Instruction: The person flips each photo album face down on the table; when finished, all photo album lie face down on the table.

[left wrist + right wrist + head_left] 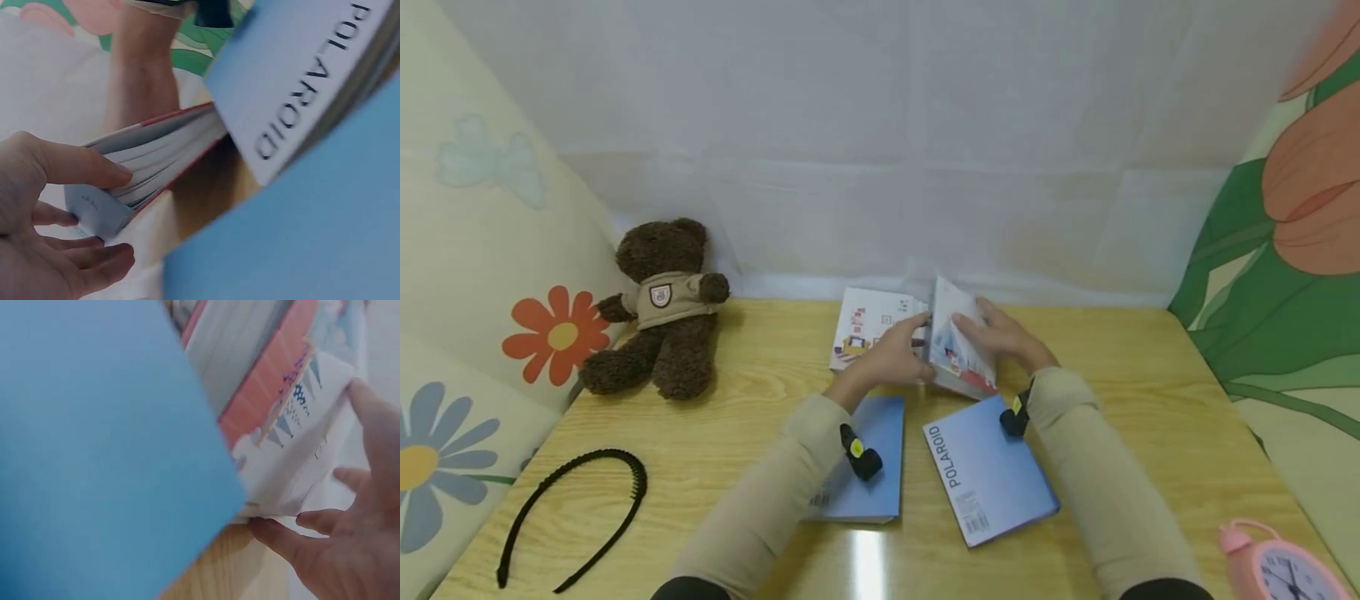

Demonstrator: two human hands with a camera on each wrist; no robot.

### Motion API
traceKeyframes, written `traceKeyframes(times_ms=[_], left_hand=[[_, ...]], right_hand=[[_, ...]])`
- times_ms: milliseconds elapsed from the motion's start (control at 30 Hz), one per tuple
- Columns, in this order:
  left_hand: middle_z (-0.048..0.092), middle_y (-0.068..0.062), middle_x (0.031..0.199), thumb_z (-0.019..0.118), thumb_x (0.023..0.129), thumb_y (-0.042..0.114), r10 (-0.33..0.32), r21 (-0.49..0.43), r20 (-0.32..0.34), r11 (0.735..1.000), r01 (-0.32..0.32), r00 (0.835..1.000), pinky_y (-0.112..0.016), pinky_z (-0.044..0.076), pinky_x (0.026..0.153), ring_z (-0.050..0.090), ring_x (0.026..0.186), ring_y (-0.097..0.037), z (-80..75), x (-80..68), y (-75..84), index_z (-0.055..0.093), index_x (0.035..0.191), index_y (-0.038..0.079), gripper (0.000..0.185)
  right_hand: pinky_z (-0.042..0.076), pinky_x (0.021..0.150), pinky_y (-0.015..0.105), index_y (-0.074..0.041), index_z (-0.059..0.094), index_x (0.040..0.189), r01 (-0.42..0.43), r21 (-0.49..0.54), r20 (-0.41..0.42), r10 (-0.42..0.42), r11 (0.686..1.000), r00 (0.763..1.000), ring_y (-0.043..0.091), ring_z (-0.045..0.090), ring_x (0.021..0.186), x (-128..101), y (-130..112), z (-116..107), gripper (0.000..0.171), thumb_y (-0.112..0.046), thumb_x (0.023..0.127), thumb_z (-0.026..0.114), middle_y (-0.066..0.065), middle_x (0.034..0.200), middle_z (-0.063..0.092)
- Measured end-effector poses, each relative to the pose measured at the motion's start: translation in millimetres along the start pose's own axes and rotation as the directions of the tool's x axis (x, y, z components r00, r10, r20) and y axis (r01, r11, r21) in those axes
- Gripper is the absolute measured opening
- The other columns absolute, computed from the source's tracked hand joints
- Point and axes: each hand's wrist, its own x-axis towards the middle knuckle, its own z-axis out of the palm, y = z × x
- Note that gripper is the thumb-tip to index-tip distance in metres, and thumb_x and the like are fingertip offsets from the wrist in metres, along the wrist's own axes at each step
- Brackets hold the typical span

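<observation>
Two hands (951, 346) on one open book (958, 350), two blue albums (988, 475) beside

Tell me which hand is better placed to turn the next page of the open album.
Probably the left hand: in the left wrist view its thumb rests on the fanned page edges of the album. The right hand only supports the raised cover from outside.

I see my left hand (37, 231) thumbing the pages of a red-edged book (156, 156); beside it lies a blue album (300, 75) marked POLAROID, over another blue cover (300, 250).
</observation>
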Motion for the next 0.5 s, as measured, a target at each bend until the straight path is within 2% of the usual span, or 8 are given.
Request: traceKeyframes(times_ms=[100,233,300,367,500], left_hand=[[0.033,-0.011,0.15,0.072,0.068,-0.002,0.065,-0.032,0.027,0.997,-0.064,0.998,-0.042,0.045,0.099,0.044,0.128,-0.037,-9.4,-0.7,11.1,0.025,0.149,0.01,0.095],[0.03,-0.015,0.15,0.071,0.072,0.003,0.158,0.111,0.042,0.981,-0.162,0.987,-0.042,0.042,0.103,0.04,0.131,-0.034,-15.3,-2.7,29.0,0.029,0.148,0.008,0.087],[0.028,-0.016,0.15,0.071,0.073,0.007,0.194,0.183,0.057,0.962,-0.201,0.979,-0.044,0.039,0.106,0.037,0.132,-0.033,-14.0,-2.7,37.5,0.029,0.148,0.008,0.085],[0.025,-0.018,0.151,0.071,0.074,0.011,0.218,0.241,0.071,0.943,-0.229,0.973,-0.044,0.036,0.107,0.032,0.134,-0.033,-10.4,-2.0,44.9,0.03,0.147,0.009,0.084],[0.019,-0.02,0.153,0.071,0.074,0.014,0.233,0.326,0.084,0.912,-0.248,0.969,-0.045,0.039,0.105,0.027,0.137,-0.035,-0.6,0.0,53.2,0.032,0.147,0.012,0.082]], right_hand=[[0.022,0.112,0.055,-0.017,0.0,0.153,0.078,0.114,0.021,-0.081,0.99,0.996,0.039,0.025,0.138,3,-6,1,0.078,-0.054,0.096,0.037,0.02,0.154,0.019],[0.032,0.107,0.055,-0.018,-0.002,0.153,0.107,0.207,0.02,-0.113,0.973,0.993,0.04,0.032,0.134,3,-16,2,0.068,-0.051,0.099,0.025,0.022,0.152,0.022],[0.036,0.103,0.056,-0.021,-0.002,0.153,0.089,0.225,-0.001,-0.091,0.97,0.996,0.042,0.03,0.135,1,-21,0,0.067,-0.053,0.099,0.02,0.019,0.155,0.016],[0.039,0.1,0.058,-0.026,-0.004,0.152,0.077,0.239,-0.02,-0.074,0.968,0.997,0.045,0.029,0.134,-2,-23,-4,0.066,-0.056,0.098,0.018,0.013,0.158,0.007],[0.046,0.09,0.06,-0.04,-0.008,0.149,0.085,0.246,-0.025,-0.081,0.966,0.996,0.05,0.038,0.127,-6,-25,-12,0.059,-0.056,0.098,0.016,0.003,0.159,-0.002]])
